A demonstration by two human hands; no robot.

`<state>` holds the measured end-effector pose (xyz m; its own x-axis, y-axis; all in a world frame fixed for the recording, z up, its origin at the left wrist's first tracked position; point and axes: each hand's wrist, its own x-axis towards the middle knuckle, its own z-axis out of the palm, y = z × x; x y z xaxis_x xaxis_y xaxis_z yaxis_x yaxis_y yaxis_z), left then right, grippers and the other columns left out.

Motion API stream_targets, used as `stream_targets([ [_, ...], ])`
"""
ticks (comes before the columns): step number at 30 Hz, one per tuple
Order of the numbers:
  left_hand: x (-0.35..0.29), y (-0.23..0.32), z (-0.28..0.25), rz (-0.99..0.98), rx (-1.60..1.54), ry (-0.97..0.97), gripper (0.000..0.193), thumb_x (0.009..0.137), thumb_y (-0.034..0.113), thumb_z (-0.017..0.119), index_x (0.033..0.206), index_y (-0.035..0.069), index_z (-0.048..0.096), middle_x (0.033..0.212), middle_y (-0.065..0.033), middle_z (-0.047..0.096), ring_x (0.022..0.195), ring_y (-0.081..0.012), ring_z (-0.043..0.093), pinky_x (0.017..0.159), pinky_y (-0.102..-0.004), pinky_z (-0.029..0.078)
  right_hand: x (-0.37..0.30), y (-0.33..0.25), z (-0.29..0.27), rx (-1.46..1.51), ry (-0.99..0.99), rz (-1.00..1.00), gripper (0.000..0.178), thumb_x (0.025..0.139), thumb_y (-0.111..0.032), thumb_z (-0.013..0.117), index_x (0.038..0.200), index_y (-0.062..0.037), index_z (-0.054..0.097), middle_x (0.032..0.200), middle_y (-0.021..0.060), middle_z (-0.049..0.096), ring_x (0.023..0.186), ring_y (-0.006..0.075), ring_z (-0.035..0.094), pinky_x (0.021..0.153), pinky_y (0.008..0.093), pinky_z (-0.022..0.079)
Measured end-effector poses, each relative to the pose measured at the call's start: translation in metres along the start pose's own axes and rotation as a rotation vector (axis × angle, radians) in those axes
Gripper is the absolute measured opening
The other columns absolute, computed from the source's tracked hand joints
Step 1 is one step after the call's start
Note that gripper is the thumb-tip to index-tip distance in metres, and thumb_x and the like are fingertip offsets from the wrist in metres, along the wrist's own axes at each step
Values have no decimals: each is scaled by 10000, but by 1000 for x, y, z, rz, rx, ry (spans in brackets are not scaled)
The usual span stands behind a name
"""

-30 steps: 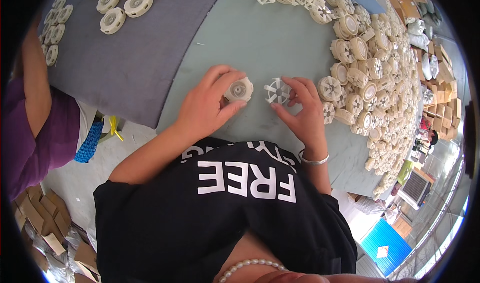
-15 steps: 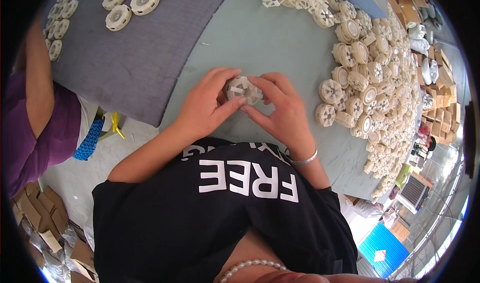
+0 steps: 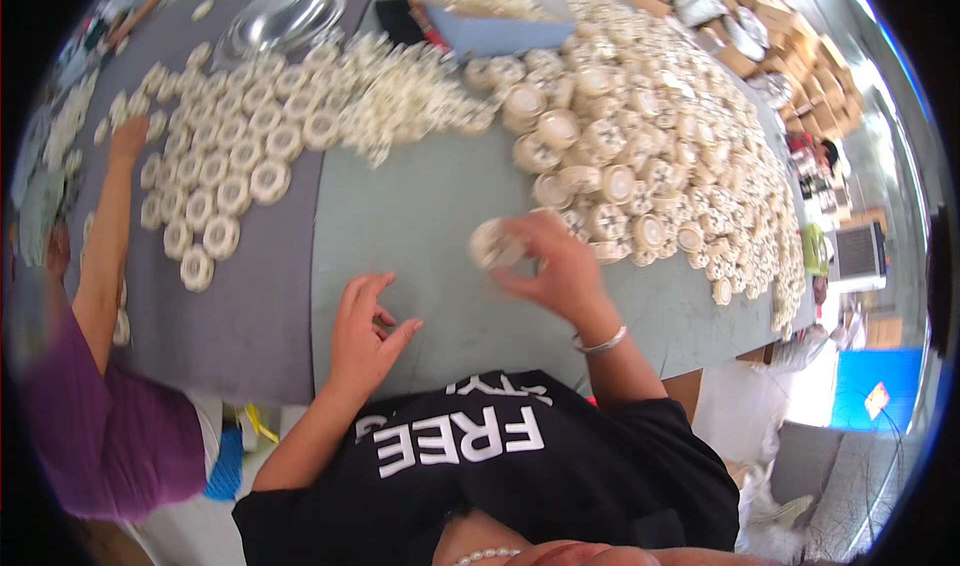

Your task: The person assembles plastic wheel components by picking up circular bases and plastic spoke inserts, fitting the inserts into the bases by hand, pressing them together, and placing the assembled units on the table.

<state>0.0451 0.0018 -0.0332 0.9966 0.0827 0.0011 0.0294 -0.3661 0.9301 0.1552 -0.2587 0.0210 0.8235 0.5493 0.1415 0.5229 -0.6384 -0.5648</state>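
A round cream plastic part (image 3: 493, 245), slightly blurred, is gripped in my right hand (image 3: 560, 264) between thumb and fingers, over the grey-green tabletop beside the big pile. My left hand (image 3: 365, 334) rests low over the same tabletop, nearer to me, its fingers apart and holding nothing. To the right of my right hand spreads a large heap of similar round cream parts (image 3: 650, 181), many showing slotted faces. Beyond my hands lies a tangle of small pale plastic pieces (image 3: 405, 96).
A blue-grey bin (image 3: 500, 38) with small pale pieces stands at the back. Rows of round cream parts (image 3: 240, 156) lie on the darker cloth (image 3: 270, 296) at left, near a shiny round dish (image 3: 285, 21). A co-worker's arm (image 3: 108, 241) reaches across there. Cardboard boxes (image 3: 815, 66) are stacked far right.
Both hands held the round part together earlier; my left hand has let go and opened. My right hand has carried it toward the heap. The view has shifted, showing more of the far table.
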Motion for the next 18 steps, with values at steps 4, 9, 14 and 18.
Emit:
stream_targets([
  [4, 55, 11, 30, 207, 338, -106, 1004, 648, 296, 934, 1491, 104, 424, 1462, -173, 418, 1213, -324, 539, 964, -439, 514, -22, 53, -51, -464, 676, 142, 866, 683, -354, 904, 1415, -108, 512, 1429, 195, 492, 1293, 386, 487, 1032, 469, 455],
  [9, 113, 18, 98, 362, 534, -239, 1358, 514, 410, 980, 1598, 142, 205, 1592, -253, 224, 1456, -449, 283, 1180, -516, 320, -72, 98, -38, -661, 708, 419, 954, 660, -379, 915, 1459, -107, 471, 1449, 198, 463, 1341, 372, 444, 1086, 472, 408],
  [14, 113, 31, 145, 421, 509, -360, 1458, 439, 446, 997, 1607, 148, 177, 1593, -291, 183, 1464, -491, 241, 1199, -520, 299, -108, 93, -29, -89, 481, 486, 1081, 624, -413, 936, 1525, -137, 406, 1541, 229, 336, 1417, 441, 368, 1114, 480, 418],
  [18, 123, 41, 189, 472, 379, -302, 1509, 411, 465, 999, 1616, 159, 144, 1590, -336, 120, 1461, -519, 221, 1197, -534, 291, -100, 96, -17, -154, 401, 420, 1097, 581, -290, 960, 1523, -142, 417, 1575, 225, 306, 1430, 436, 364, 1153, 471, 397],
])
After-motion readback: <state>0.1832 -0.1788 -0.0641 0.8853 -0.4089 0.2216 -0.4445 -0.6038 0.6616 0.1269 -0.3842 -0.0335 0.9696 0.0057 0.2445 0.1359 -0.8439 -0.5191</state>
